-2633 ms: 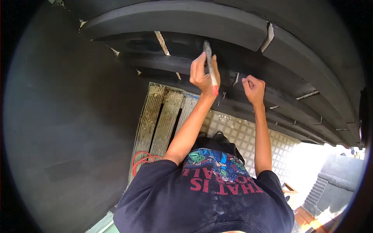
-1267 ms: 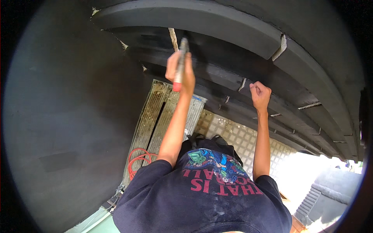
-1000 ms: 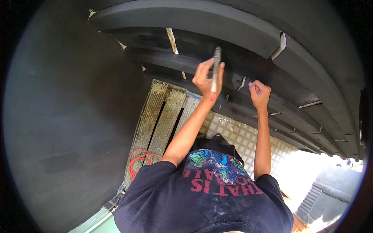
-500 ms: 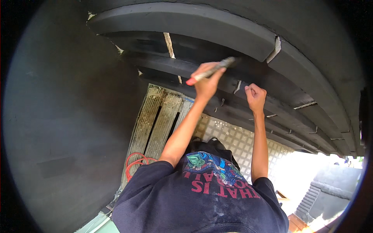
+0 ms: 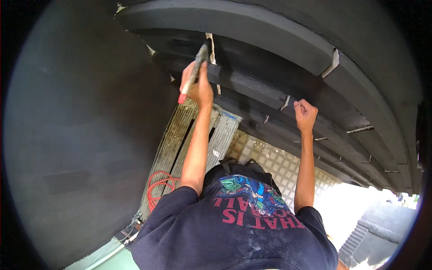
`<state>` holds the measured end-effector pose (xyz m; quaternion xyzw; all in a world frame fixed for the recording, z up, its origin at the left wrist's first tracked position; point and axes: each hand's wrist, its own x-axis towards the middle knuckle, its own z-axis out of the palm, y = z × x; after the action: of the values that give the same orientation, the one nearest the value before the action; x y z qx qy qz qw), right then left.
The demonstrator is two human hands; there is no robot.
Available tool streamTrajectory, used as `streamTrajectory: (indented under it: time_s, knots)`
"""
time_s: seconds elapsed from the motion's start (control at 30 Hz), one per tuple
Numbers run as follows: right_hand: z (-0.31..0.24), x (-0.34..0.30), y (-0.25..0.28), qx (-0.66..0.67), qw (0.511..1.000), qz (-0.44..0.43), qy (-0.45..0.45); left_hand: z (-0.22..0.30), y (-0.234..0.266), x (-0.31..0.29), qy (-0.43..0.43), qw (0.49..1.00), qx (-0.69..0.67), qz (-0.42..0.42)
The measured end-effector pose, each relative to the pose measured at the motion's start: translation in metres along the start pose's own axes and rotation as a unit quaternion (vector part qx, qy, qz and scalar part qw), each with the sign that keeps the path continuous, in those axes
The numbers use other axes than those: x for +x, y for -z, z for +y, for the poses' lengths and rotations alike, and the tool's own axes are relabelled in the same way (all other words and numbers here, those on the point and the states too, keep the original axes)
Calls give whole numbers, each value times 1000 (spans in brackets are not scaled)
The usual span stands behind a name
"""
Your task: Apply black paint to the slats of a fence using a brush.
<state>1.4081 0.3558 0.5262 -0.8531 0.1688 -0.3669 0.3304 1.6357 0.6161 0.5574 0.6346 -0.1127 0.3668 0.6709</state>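
Observation:
My left hand (image 5: 201,87) is closed around a paintbrush (image 5: 193,77). The brush has a paint-smeared ferrule and a pale handle ending in red. Its dark bristles point up, beside a pale unpainted strip (image 5: 213,51) between two dark grey curved beams. Whether they touch the strip I cannot tell. Further right, my right hand (image 5: 306,116) is a fist against the edge of a lower beam (image 5: 256,87), near a pale gap (image 5: 285,102). What it holds, if anything, is hidden.
A large upper beam (image 5: 252,22) curves across the top, with a pale joint (image 5: 331,63). A dark wall (image 5: 67,135) fills the left side. Below are weathered grey planks (image 5: 168,139), a coiled red hose (image 5: 158,186) and a tiled floor (image 5: 258,148).
My left hand has swung left with the paintbrush, from over the middle of the beams to the pale strip. The fist of my right hand stays at about the same place on the beam.

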Motion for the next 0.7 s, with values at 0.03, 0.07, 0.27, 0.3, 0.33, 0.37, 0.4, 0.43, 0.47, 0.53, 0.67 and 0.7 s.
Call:
streamTrajectory:
  time_s: [0.03,0.07,0.27,0.3,0.33,0.37,0.4,0.43,0.47,0.53,0.67,0.7]
  knots:
    - [-3,0,-1,6,1000,-1,-7,10,-5,-4,-8,999,-34,6]
    - [-3,1,-1,6,1000,-4,-4,14,-7,-7,-47,999,0,-4]
    - [-4,1,-2,12,1000,-9,-4,18,-36,-41,-51,997,48,36]
    - [-4,1,-3,11,1000,-6,-3,21,-42,-49,-42,998,30,32]
    - [-4,1,-3,10,1000,-5,-1,25,-51,-54,-47,998,21,38]
    - [-4,1,-3,11,1000,-5,0,26,-55,-57,-29,999,29,32]
    - [-4,0,-3,16,1000,-7,3,27,-56,-59,-10,999,37,27]
    - [-4,-2,-3,19,1000,-8,4,28,-55,-60,7,999,38,19]
    - [-4,-1,-3,20,1000,-9,3,29,-55,-58,7,999,39,19]
    - [-6,3,-4,7,1000,-8,17,30,-54,-54,-23,999,31,6]
    - [-6,1,-3,0,1000,-13,7,40,-56,-57,-10,1000,0,-10]
    - [-3,0,-4,1,1000,-14,9,43,-53,-62,19,999,-9,-32]
